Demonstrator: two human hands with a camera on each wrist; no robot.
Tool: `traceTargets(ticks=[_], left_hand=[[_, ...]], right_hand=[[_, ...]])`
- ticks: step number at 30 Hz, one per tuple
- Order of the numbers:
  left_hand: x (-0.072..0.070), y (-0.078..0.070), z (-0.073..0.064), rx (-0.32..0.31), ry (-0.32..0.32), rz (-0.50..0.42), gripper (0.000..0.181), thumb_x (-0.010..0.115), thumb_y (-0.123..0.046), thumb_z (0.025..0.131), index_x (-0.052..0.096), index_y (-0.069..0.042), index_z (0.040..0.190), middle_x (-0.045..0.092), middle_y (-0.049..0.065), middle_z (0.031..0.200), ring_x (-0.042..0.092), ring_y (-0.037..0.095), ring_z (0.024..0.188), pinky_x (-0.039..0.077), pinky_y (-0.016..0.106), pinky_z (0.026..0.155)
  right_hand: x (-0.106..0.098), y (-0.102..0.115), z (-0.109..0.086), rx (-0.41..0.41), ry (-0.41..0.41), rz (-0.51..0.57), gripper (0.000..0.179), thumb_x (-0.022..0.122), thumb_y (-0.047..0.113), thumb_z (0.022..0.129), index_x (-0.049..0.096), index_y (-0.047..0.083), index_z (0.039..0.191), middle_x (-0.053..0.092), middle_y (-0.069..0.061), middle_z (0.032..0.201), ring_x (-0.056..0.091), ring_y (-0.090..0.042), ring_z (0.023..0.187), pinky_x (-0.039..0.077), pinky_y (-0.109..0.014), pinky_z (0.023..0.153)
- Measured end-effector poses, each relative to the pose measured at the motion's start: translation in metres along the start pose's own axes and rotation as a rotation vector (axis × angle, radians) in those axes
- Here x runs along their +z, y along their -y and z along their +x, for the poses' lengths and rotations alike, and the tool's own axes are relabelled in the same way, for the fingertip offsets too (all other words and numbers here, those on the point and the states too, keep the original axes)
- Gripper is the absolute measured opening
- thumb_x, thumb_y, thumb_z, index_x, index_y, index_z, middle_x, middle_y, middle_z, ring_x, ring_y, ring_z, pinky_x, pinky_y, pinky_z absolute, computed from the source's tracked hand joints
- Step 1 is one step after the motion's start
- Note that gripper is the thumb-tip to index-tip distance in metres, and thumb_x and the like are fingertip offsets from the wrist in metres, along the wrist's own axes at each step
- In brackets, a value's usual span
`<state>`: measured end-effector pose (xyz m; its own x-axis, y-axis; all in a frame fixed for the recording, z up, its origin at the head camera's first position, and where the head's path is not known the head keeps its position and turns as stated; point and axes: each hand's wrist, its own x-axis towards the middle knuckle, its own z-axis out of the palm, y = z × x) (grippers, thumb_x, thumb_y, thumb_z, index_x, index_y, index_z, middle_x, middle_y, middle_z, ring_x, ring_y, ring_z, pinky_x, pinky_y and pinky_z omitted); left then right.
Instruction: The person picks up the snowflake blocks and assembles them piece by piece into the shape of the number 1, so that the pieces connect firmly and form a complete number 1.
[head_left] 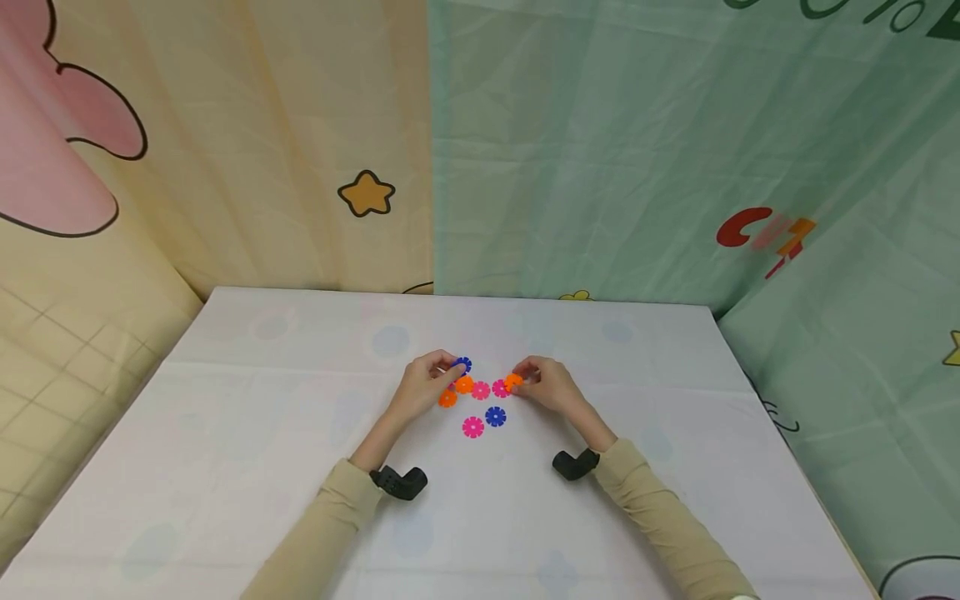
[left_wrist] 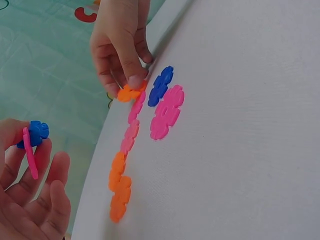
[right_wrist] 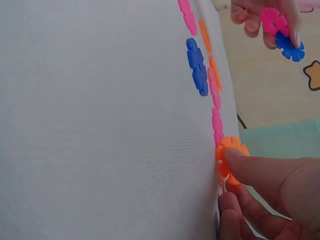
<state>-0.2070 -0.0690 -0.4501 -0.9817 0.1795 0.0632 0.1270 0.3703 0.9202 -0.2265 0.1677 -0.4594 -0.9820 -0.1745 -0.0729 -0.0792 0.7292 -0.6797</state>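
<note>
My left hand [head_left: 422, 385] pinches a blue snowflake disc [right_wrist: 290, 47] with a pink snowflake disc [right_wrist: 273, 21] fitted to it at an angle, held up off the table. To the right, my right hand [head_left: 551, 387] grips an orange snowflake disc [right_wrist: 234, 159] between thumb and fingers, low over the table and right at a flat pink disc [left_wrist: 136, 108]. Between the hands lie another pink disc [head_left: 481, 390] and two orange discs, one [head_left: 464, 384] nearer the middle, the other [head_left: 447, 399] beside the left fingers.
Closer to me on the white table [head_left: 480, 533] lie a blue disc [head_left: 495, 416] and a pink disc [head_left: 472, 427]. Printed curtains [head_left: 570, 167] hang behind the table's far edge. A black device [head_left: 401, 483] sits on each wrist.
</note>
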Motion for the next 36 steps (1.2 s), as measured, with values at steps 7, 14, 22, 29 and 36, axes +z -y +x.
traceTargets(ticks=[7, 14, 22, 29, 36], left_hand=[[0.002, 0.000, 0.000, 0.040, 0.008, 0.036, 0.016, 0.062, -0.021, 0.094, 0.064, -0.006, 0.098, 0.065, 0.012, 0.089, 0.054, 0.017, 0.070, 0.046, 0.018, 0.055], [0.004, -0.001, 0.002, 0.076, 0.022, 0.084, 0.017, 0.060, -0.024, 0.096, 0.061, -0.007, 0.097, 0.066, 0.015, 0.087, 0.052, 0.016, 0.068, 0.044, 0.018, 0.053], [0.006, 0.000, 0.003, 0.101, 0.032, 0.105, 0.017, 0.057, -0.024, 0.097, 0.058, -0.007, 0.098, 0.066, 0.015, 0.087, 0.051, 0.016, 0.068, 0.043, 0.018, 0.053], [0.009, -0.001, 0.004, 0.113, 0.034, 0.107, 0.017, 0.055, -0.025, 0.098, 0.057, -0.008, 0.099, 0.065, 0.015, 0.084, 0.052, 0.016, 0.067, 0.043, 0.019, 0.053], [0.012, -0.004, 0.005, 0.107, 0.031, 0.155, 0.017, 0.056, -0.026, 0.098, 0.057, -0.009, 0.099, 0.066, 0.012, 0.086, 0.054, 0.016, 0.071, 0.046, 0.019, 0.057]], right_hand=[[-0.001, 0.000, 0.001, -0.006, -0.003, 0.040, 0.017, 0.067, 0.012, 0.089, 0.069, 0.007, 0.106, 0.068, -0.008, 0.098, 0.056, -0.018, 0.079, 0.053, -0.025, 0.067], [-0.003, 0.008, 0.000, -0.064, -0.072, 0.080, 0.018, 0.062, 0.015, 0.092, 0.069, 0.007, 0.107, 0.069, -0.008, 0.096, 0.055, -0.018, 0.076, 0.048, -0.020, 0.060], [-0.004, 0.022, -0.002, -0.111, -0.172, 0.173, 0.019, 0.063, 0.018, 0.093, 0.067, 0.007, 0.107, 0.061, -0.008, 0.074, 0.059, -0.020, 0.063, 0.045, -0.022, 0.054], [-0.006, 0.030, -0.003, -0.115, -0.205, 0.226, 0.018, 0.063, 0.017, 0.093, 0.067, 0.008, 0.108, 0.060, -0.011, 0.074, 0.064, -0.033, 0.069, 0.043, -0.020, 0.053], [-0.005, 0.037, -0.002, -0.150, -0.208, 0.300, 0.022, 0.063, 0.018, 0.093, 0.066, 0.007, 0.112, 0.062, -0.014, 0.077, 0.064, -0.038, 0.073, 0.046, -0.018, 0.055]])
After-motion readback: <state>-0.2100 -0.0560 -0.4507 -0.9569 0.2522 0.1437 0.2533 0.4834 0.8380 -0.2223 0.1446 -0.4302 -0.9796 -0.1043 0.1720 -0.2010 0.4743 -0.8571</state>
